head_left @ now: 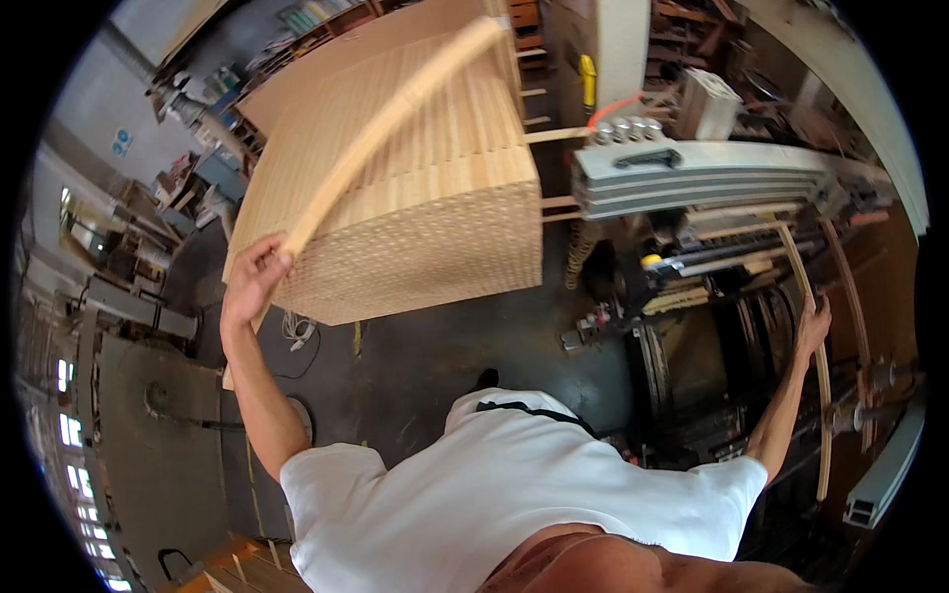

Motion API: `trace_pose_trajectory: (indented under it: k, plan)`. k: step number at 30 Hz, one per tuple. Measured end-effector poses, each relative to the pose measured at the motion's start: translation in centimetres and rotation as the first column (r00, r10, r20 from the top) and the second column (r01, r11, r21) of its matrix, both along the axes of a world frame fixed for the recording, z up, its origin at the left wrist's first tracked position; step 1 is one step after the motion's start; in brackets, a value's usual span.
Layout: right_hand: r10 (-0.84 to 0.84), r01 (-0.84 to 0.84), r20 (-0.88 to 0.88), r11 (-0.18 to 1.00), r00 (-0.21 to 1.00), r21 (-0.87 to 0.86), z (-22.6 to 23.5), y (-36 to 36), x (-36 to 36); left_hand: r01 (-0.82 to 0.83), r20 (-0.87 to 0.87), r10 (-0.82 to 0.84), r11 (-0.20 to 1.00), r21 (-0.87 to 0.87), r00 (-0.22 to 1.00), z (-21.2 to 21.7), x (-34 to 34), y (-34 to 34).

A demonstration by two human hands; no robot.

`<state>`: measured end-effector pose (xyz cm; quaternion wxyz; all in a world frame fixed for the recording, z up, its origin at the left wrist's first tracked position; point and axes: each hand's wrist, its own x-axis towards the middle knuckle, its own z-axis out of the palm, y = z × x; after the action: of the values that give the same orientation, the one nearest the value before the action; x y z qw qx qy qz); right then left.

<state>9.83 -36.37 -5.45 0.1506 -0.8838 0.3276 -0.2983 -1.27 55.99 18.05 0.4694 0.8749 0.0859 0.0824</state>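
Left hand (pixel 254 285) has its grip closed on a long wooden strip (pixel 392 112), which slants up and away across the big stack of wooden strips (pixel 415 237). Can't tell if it's touching the top of the stack or held just above it. The hand covers part of the near end, and a pale bit of wood peeks out by the wrist, but no idea if that's the same piece. The stack's far side is mostly lost behind a brown panel (pixel 346 47). Right hand (pixel 813 328) is way over on the other side, well apart, its grip closed round a thinner wooden strip (pixel 823 415) that runs above and below the fist. Its fingers are small and partly hidden, so don't ask me exactly how they wrap. The strip's upper end sits near the grey metal beam (pixel 702 180), contact unclear. Under the beam it's a dark jumble of machine parts, hard to pick out, and the white shirt (pixel 524 484) blocks a lot of the floor (pixel 445 346).
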Motion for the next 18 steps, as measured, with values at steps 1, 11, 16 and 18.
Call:
trace_pose_trajectory:
  k: [1, 11, 16, 18]
  plan:
    - [0.094, -0.106, 0.113, 0.988, 0.989, 0.11, 1.1, 3.6, -0.2, -0.038, 0.032, 0.036, 0.998, 0.054, 0.999, 0.2, 1.1, 2.5]
    - [0.327, -0.552, 0.452, 0.596, 0.83, 0.583, -6.3, 32.4, -0.8, -0.404, 0.102, 0.394, 0.844, 0.354, 0.913, -3.1, 19.3, 26.3]
    - [0.341, -0.384, 0.216, 0.569, 0.915, 0.728, -9.3, 42.4, -3.4, -0.397, 0.048, 0.446, 0.738, 0.546, 0.894, -8.4, 28.0, 34.8]
    - [0.342, -0.344, 0.164, 0.576, 0.925, 0.741, -9.4, 43.8, -5.4, -0.371, 0.005, 0.442, 0.746, 0.553, 0.897, -9.4, 30.9, 34.0]
